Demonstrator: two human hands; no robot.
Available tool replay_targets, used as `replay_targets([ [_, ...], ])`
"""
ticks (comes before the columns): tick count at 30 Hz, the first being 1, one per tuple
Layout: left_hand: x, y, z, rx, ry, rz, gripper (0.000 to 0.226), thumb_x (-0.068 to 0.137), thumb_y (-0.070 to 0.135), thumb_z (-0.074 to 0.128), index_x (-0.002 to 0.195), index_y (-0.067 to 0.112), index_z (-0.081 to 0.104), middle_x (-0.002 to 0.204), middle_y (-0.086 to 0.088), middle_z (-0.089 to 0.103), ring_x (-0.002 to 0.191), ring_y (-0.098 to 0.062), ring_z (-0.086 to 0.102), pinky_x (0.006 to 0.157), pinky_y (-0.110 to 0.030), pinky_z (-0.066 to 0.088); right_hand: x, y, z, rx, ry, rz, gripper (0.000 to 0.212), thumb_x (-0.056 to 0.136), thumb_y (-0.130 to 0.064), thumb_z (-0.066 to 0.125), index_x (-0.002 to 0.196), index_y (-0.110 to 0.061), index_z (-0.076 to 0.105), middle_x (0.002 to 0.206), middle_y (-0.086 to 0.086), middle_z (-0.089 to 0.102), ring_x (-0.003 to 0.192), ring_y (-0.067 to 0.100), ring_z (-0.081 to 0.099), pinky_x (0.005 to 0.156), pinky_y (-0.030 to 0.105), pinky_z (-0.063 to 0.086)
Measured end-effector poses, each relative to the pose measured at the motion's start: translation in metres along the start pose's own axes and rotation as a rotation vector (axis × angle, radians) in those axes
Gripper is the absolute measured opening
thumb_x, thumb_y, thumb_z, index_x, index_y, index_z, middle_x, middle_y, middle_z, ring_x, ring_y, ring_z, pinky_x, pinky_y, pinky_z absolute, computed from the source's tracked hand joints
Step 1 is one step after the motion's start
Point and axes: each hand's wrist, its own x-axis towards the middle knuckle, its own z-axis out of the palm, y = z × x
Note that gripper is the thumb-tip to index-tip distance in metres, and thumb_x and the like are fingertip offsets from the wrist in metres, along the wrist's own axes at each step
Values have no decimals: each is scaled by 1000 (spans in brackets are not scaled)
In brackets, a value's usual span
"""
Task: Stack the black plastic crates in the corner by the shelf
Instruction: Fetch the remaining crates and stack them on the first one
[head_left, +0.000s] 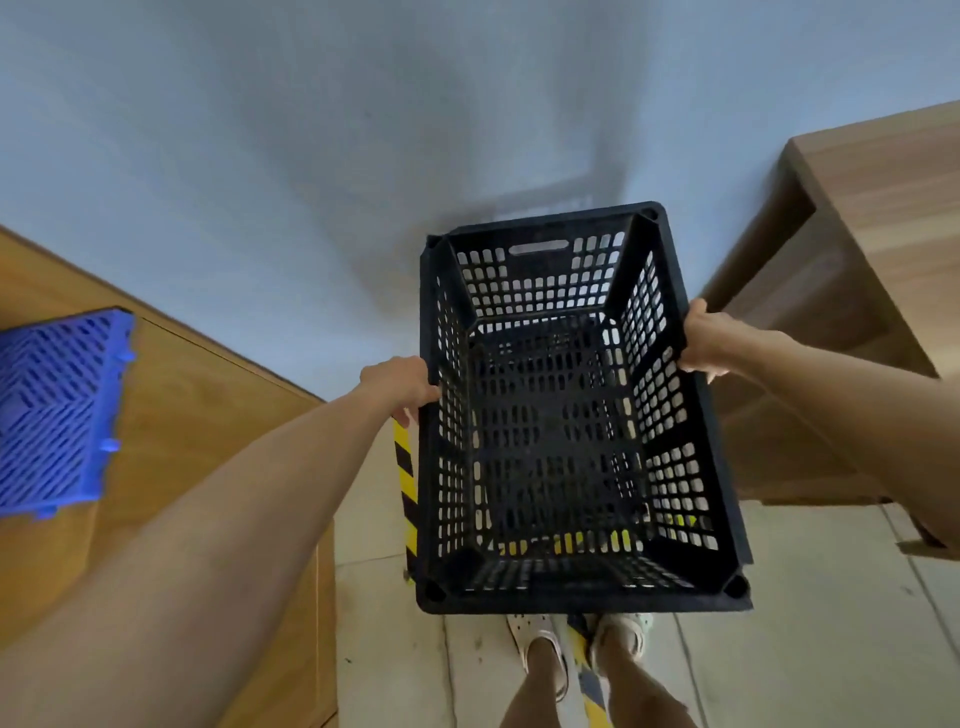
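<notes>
Left hand (402, 387) gripping left long rim of crate (566, 415), fingers curled over the edge, thumb side outward. Right hand (704, 345) clamped on right long rim, fingers wrapped over and under. Both forearms stretched forward, bare.

Crate black, perforated on all four walls and base, held in the air above the floor (805, 623), open side up, tipped slightly away. Slot handle cut in far short wall. Nothing inside. No brand, label or lettering legible anywhere on it.

Below crate: yellow-and-black hazard tape (405, 483) running along floor, showing left of crate and through its mesh. Two feet in pale sandals (540, 654) just under near rim, more tape between them.

Left: wooden table (208, 415), light brown, with blue slatted plastic panel (57, 410) lying on top, well apart from crate. Right: wooden shelf (831, 291), darker brown, open compartments facing left, near right hand but not touching.

Ahead: plain pale blue-grey wall (311, 156), faint shadow of crate cast on it just beyond far rim.
</notes>
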Motion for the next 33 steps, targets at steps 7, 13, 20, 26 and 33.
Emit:
replay_targets([
  [7, 58, 6, 43, -5, -47, -59, 29, 100, 31, 45, 114, 9, 57, 101, -1, 72, 73, -17, 74, 52, -26, 41, 74, 8, 52, -71, -34, -56, 48, 91, -4, 54, 131, 0, 28, 104, 23, 60, 91, 37, 64, 80, 48, 56],
  [13, 97, 23, 61, 122, 57, -94, 29, 102, 35, 42, 115, 13, 56, 72, 10, 46, 70, -14, 69, 63, -26, 37, 130, 16, 70, -134, -20, -94, 46, 91, -7, 56, 128, -4, 30, 106, 22, 58, 94, 40, 62, 83, 52, 53],
  [20, 137, 35, 83, 31, 34, -151, 21, 99, 23, 43, 110, 9, 55, 75, -2, 69, 68, -17, 70, 67, -28, 48, 170, 18, 75, -176, -8, -94, 48, 91, -5, 57, 129, -3, 27, 109, 25, 58, 97, 42, 61, 78, 47, 51],
  [26, 144, 36, 87, 6, 38, -172, 16, 99, 24, 45, 108, 11, 50, 71, -1, 69, 66, -16, 70, 68, -28, 50, 178, 20, 74, -174, -45, -103, 46, 87, -5, 60, 120, -8, 29, 98, 20, 58, 89, 40, 62, 76, 48, 53],
  [33, 141, 31, 87, 32, 39, -155, 24, 100, 28, 44, 113, 10, 52, 70, 0, 69, 69, -16, 71, 72, -30, 51, 173, 20, 82, -163, -27, -97, 41, 89, -1, 57, 120, -2, 31, 109, 27, 58, 97, 43, 60, 71, 42, 45],
])
